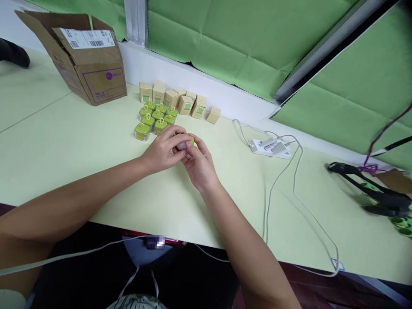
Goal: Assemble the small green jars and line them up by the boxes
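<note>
Both my hands meet over the pale green table, a little in front of a cluster of small green-lidded clear containers. My left hand and my right hand are closed together on one small item with a green lid, mostly hidden by the fingers. Behind the containers stands a row of small tan cartons with green labels, against the white ledge.
An open cardboard shipping box lies at the back left. A white power strip with grey cables trailing to the front edge sits right of my hands. A black tool and green parts lie at the far right.
</note>
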`<move>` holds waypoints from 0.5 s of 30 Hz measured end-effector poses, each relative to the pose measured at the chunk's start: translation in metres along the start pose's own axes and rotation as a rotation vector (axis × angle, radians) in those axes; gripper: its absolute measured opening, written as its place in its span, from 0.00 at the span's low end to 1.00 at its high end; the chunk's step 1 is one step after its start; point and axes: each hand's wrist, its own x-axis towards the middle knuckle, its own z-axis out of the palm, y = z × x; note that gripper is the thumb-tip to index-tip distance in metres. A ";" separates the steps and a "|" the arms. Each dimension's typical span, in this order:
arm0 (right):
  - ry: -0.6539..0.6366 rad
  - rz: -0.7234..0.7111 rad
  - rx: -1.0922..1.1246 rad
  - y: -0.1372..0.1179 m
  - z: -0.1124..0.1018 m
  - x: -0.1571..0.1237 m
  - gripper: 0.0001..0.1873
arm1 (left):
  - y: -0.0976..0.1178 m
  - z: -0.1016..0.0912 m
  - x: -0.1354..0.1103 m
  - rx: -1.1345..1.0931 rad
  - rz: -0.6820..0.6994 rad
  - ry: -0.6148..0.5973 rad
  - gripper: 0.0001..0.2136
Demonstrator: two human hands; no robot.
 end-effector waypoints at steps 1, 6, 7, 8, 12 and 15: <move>-0.005 0.003 -0.005 0.000 0.000 0.000 0.27 | 0.000 0.000 0.000 -0.007 -0.006 -0.004 0.15; -0.004 0.001 -0.063 0.002 0.000 -0.001 0.26 | 0.000 0.000 0.002 0.002 0.003 0.016 0.11; -0.003 0.001 -0.071 0.003 0.001 -0.001 0.25 | 0.001 0.001 0.002 0.012 0.016 0.028 0.10; -0.001 0.002 -0.078 0.004 0.002 -0.002 0.25 | 0.001 0.001 0.003 0.024 0.028 0.039 0.09; 0.011 -0.006 -0.118 0.008 0.006 -0.004 0.26 | 0.004 0.001 0.003 0.076 0.059 0.059 0.09; 0.025 -0.019 -0.145 0.008 0.007 -0.005 0.26 | 0.006 -0.002 0.002 0.095 0.033 0.021 0.09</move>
